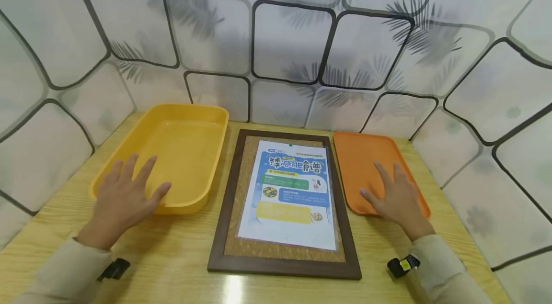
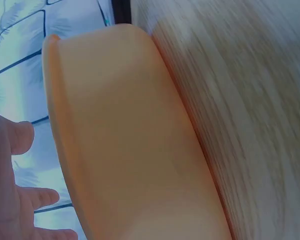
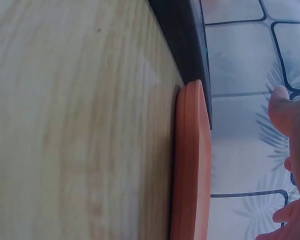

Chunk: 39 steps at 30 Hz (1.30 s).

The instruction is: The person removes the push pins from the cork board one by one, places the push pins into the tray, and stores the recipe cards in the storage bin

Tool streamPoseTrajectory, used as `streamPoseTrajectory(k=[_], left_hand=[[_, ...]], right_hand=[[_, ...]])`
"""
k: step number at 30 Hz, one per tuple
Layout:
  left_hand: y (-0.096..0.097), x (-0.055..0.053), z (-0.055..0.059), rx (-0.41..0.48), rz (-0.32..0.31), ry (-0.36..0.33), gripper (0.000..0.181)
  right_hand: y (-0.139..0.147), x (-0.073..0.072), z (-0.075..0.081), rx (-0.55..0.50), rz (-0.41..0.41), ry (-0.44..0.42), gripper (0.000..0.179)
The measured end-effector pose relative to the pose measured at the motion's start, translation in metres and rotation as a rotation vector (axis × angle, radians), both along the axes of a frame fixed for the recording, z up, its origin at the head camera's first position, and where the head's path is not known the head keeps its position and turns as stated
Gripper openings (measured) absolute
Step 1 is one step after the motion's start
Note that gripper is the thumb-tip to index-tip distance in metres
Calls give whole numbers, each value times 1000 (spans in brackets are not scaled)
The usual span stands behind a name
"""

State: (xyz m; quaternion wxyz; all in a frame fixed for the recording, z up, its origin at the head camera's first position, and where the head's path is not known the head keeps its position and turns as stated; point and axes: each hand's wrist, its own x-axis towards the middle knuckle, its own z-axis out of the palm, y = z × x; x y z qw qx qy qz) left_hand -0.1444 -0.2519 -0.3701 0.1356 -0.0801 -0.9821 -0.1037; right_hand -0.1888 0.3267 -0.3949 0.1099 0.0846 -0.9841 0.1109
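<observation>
My left hand (image 1: pixel 125 196) hovers over the near left part of a deep yellow tray (image 1: pixel 189 146), its fingers spread and straight. In the left wrist view the tray's side wall (image 2: pixel 125 130) fills the middle, and the hand's fingers stand above its rim at the left edge. Over the near end of a shallow orange tray (image 1: pixel 358 155), my right hand (image 1: pixel 398 196) is held with fingers apart, nothing in it. The right wrist view shows the orange tray's edge (image 3: pixel 192 165) low on the table, with the fingers raised above it.
Between the trays lies a dark-framed cork board (image 1: pixel 284 253) with a printed sheet (image 1: pixel 293 194) fixed by a green pin (image 1: pixel 291 145). All stand on a light wood table (image 1: pixel 172 265). A patterned wall (image 1: pixel 293 40) closes off the back and both sides.
</observation>
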Motion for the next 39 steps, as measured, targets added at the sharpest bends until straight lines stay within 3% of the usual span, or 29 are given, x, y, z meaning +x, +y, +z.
streamPoseTrajectory(k=[7, 11, 17, 32, 39], left_hand=[[10, -3, 1, 104, -74, -12, 73], [18, -5, 5, 203, -124, -60, 72], [25, -8, 11, 327, -194, -133, 72], [38, -5, 18, 440, -204, -212, 67], [46, -6, 21, 536, -219, -265, 64]], right_hand=[[-5, -10, 4, -219, 80, -17, 78], [-10, -17, 11, -268, 88, 3, 73], [-17, -25, 18, -286, 48, -60, 73], [-29, -39, 19, -365, 25, -112, 69], [-36, -46, 20, -400, 23, -127, 68]])
